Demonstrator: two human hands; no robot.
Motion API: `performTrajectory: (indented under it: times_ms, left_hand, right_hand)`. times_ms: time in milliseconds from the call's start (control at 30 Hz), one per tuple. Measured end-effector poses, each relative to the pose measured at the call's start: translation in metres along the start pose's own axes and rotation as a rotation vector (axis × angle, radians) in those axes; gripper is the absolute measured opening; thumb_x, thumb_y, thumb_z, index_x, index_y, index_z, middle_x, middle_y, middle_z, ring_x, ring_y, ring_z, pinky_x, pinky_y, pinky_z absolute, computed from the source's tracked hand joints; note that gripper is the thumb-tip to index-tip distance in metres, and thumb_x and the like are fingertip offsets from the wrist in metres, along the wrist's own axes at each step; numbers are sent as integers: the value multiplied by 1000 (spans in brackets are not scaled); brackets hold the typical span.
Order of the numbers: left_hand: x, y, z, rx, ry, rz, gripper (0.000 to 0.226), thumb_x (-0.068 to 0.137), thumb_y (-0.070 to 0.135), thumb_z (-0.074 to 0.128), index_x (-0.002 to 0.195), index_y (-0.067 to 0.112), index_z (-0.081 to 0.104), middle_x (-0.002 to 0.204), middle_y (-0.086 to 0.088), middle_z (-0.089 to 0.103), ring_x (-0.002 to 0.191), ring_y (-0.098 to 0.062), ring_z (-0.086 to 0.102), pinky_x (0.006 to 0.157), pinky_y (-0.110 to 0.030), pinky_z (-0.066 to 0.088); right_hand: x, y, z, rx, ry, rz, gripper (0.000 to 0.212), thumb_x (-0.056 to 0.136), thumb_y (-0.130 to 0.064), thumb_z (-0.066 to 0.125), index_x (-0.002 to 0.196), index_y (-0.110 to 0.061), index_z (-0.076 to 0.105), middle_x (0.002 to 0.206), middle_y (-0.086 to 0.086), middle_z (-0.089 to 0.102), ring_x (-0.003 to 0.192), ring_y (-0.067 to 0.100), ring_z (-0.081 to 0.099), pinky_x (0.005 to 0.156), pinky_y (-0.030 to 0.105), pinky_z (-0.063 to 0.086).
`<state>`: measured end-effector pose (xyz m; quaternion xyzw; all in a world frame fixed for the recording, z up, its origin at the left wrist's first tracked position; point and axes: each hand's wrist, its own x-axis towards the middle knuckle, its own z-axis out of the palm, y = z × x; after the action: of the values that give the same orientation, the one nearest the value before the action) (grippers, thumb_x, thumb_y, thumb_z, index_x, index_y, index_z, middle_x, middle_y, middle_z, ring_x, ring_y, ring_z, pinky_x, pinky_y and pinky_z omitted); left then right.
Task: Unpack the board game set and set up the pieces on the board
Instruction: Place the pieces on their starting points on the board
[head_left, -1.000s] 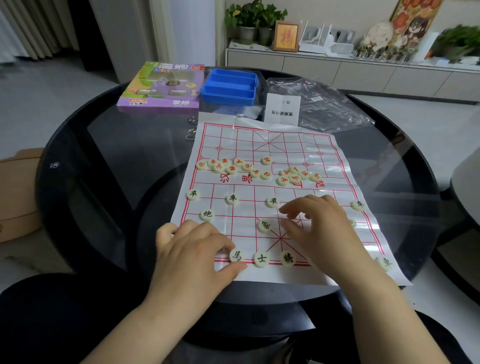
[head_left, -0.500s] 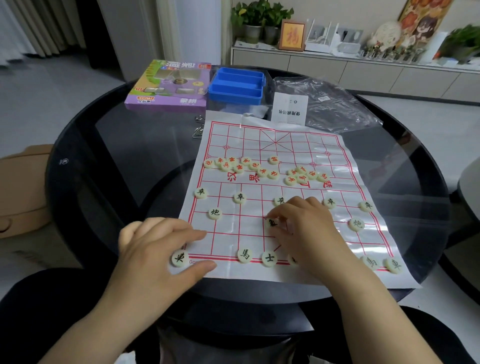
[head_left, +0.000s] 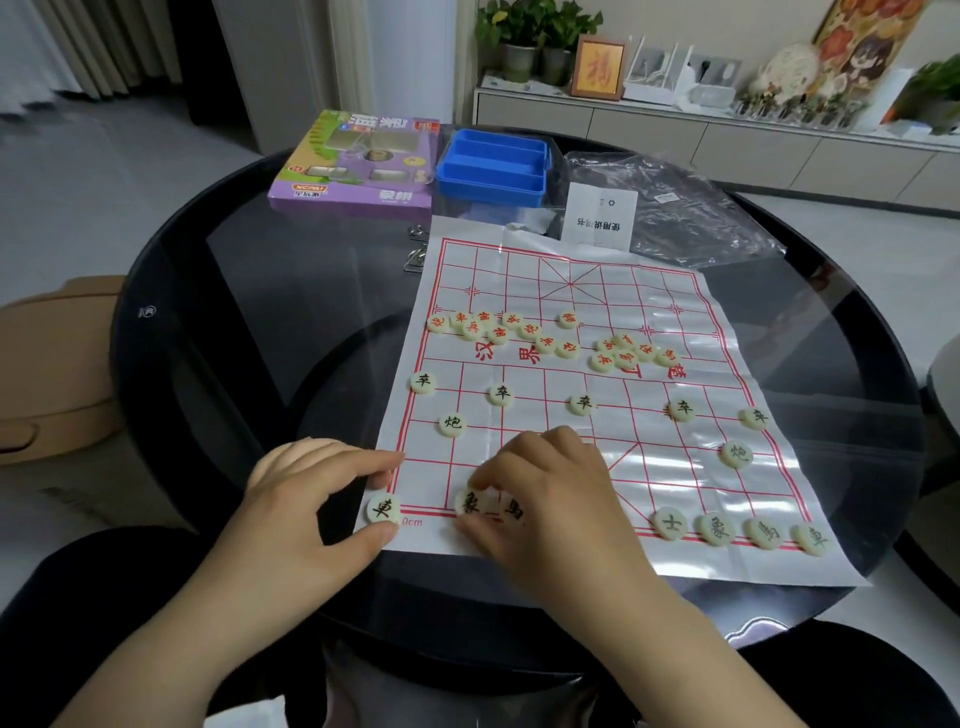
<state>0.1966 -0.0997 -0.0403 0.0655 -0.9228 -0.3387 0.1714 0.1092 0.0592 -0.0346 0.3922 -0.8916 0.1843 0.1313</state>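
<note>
Item: board (head_left: 597, 291), flat on the tabletop (head_left: 260, 312), right of centre. We hold a chariot (head_left: 384, 508) at its near-left corner, left hand (head_left: 306, 499) pinching it thumb to forefinger; right hand (head_left: 550, 499) pinches an elephant (head_left: 469, 503) just beside, fingers curled. Red pieces (head_left: 546, 343) clustered mid-board. Box (head_left: 358, 161), tray (head_left: 493, 166): far edge.

The worktop (head_left: 291, 322) was a round, dark glass surface with a black rim. A printed board sheet (head_left: 597, 291) lay flat from centre toward 5 o'clock. At 11 o'clock lay a purple box (head_left: 358, 166), with a blue tray (head_left: 493, 166) just beside it at 12 o'clock. A white leaflet (head_left: 600, 213) and a clear plastic bag (head_left: 691, 218) lay at 1 o'clock. Metal clips (head_left: 417, 254) lay beside the sheet's far-left corner.
</note>
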Motion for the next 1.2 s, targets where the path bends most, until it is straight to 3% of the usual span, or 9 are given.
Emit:
performTrajectory:
  times_ms: [100, 233, 367, 467, 600, 667, 767, 967, 1200]
  left_hand:
    - [0, 1, 2, -8, 40, 12, 45, 56, 54, 44, 97, 74, 40, 109, 41, 43, 99, 30, 32, 89, -12, 25]
    - [-1, -1, 6, 40, 100, 53, 35, 62, 49, 45, 94, 50, 59, 100, 52, 43, 98, 36, 25, 83, -17, 26]
    - [2, -2, 7, 33, 117, 6, 33, 60, 52, 45, 91, 51, 57, 100, 49, 44, 97, 30, 31, 85, -16, 27]
    - [2, -4, 8, 31, 110, 13, 35, 61, 53, 45, 94, 44, 53, 102, 46, 46, 98, 28, 33, 90, -17, 25]
    - [-1, -2, 6, 15, 86, 10, 35, 58, 58, 47, 93, 53, 49, 107, 51, 40, 103, 30, 30, 99, -9, 15]
    - [-1, -1, 6, 21, 51, 33, 29, 59, 59, 49, 86, 50, 57, 110, 49, 41, 106, 27, 33, 104, -5, 9]
    - [0, 5, 12, 90, -3, 129, 49, 62, 55, 50, 108, 40, 49, 97, 40, 52, 108, 27, 30, 108, -13, 5]
    - [7, 10, 22, 131, -22, 203, 41, 67, 47, 47, 107, 36, 48, 91, 38, 42, 107, 31, 25, 104, -14, 8]
    - [11, 14, 25, 118, 40, 184, 39, 68, 43, 46, 105, 33, 48, 88, 34, 46, 107, 21, 28, 102, -6, 5]
  right_hand:
    - [-3, -7, 7, 0, -14, 5, 36, 65, -50, 36, 64, -30, 65, 64, -13, 59, 63, 14, 57, 59, 18, 40]
    - [-5, -12, 13, -3, 0, 13, 34, 65, -49, 37, 62, -28, 63, 63, -12, 57, 61, 15, 55, 57, 18, 42]
    - [-4, -12, 16, -6, 16, 32, 34, 65, -48, 38, 63, -27, 64, 62, -11, 57, 61, 16, 54, 56, 21, 43]
    - [-3, -5, 12, 41, 75, 27, 35, 65, -50, 41, 71, -27, 66, 68, -10, 60, 72, 12, 48, 65, 18, 34]
    - [-1, 17, -11, -22, 133, -2, 33, 62, -51, 52, 76, -26, 69, 74, -8, 65, 69, 18, 61, 63, 24, 38]
    - [-1, 26, -19, -71, 108, 2, 30, 53, -47, 60, 73, -27, 69, 73, -8, 66, 67, 20, 64, 61, 24, 35]
    - [-3, 31, -20, -85, 29, -8, 30, 46, -45, 61, 69, -29, 69, 68, -9, 65, 61, 18, 62, 56, 22, 33]
    - [-4, 24, -13, -51, -65, -30, 23, 42, -44, 59, 60, -33, 66, 58, -11, 60, 56, 13, 59, 46, 15, 23]
    - [-3, 22, -12, 19, -107, -45, 20, 47, -43, 60, 63, -34, 68, 61, -15, 62, 57, 13, 58, 59, 6, 11]
